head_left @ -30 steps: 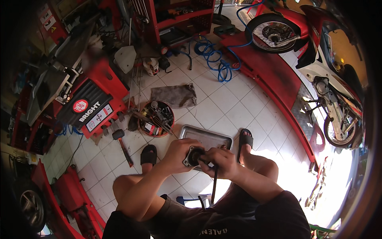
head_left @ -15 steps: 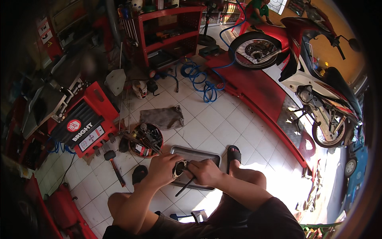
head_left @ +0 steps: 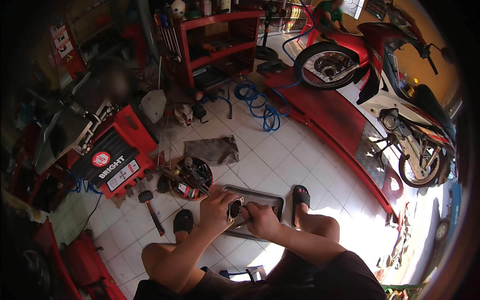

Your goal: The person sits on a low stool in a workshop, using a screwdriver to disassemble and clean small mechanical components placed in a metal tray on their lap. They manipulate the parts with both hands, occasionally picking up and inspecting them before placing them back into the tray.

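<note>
My left hand (head_left: 215, 210) is closed round a metal flanged part (head_left: 234, 211) with a dark round opening. My right hand (head_left: 262, 220) has its fingers curled at that opening, holding a slim tool (head_left: 244, 221) that is mostly hidden. Both hands are over a grey metal tray (head_left: 232, 190) on the tiled floor, between my sandalled feet. Just beyond the tray's left end is a round tub of tools and small parts (head_left: 192, 177).
A hammer (head_left: 154, 215) lies left of me, near a red-and-black machine (head_left: 115, 145). A grey rag (head_left: 210, 150), coiled blue hose (head_left: 262, 107) and red tool cart (head_left: 215, 60) are ahead. A motorbike (head_left: 380, 105) stands on a red lift (head_left: 330, 130); a person in green (head_left: 330, 17) is behind.
My view has tilted up, showing the person in green behind the motorbike. The long dark rod that stuck out below my right hand earlier is now largely out of sight.
</note>
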### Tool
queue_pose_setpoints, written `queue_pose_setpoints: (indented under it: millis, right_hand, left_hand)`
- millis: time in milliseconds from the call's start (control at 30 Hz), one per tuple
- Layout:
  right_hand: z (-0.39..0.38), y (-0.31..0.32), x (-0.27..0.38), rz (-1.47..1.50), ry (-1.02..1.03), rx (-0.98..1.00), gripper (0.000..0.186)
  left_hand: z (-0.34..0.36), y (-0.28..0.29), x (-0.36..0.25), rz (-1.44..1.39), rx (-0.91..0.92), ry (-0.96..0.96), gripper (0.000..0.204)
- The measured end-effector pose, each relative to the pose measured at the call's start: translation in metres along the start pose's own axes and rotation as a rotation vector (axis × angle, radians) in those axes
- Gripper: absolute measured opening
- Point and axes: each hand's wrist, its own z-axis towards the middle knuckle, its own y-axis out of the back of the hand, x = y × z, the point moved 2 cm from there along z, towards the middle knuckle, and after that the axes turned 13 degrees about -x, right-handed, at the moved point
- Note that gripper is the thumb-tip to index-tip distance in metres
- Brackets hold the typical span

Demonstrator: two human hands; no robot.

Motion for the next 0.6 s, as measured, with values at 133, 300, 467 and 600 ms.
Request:
queue_pose_setpoints:
  millis: [133, 300, 467, 600]
  right_hand:
    - [-0.002, 0.003, 0.0, -0.145, 0.216, 0.137, 0.016]
    - [-0.014, 0.001, -0.004, -0.184, 0.488, 0.241, 0.018]
    - [-0.01, -0.005, -0.009, -0.03, 0.105, 0.137, 0.017]
    - [0.009, -0.008, 0.0, -0.011, -0.056, -0.019, 0.018]
  left_hand:
    - [0.005, 0.009, 0.0, -0.083, 0.272, 0.05, 0.039]
    - [-0.003, 0.02, 0.004, -0.156, 0.732, 0.187, 0.035]
    - [-0.021, -0.003, 0.014, -0.092, 0.48, 0.277, 0.035]
    - [-0.001, -0.001, 0.001, -0.146, 0.024, 0.235, 0.032]
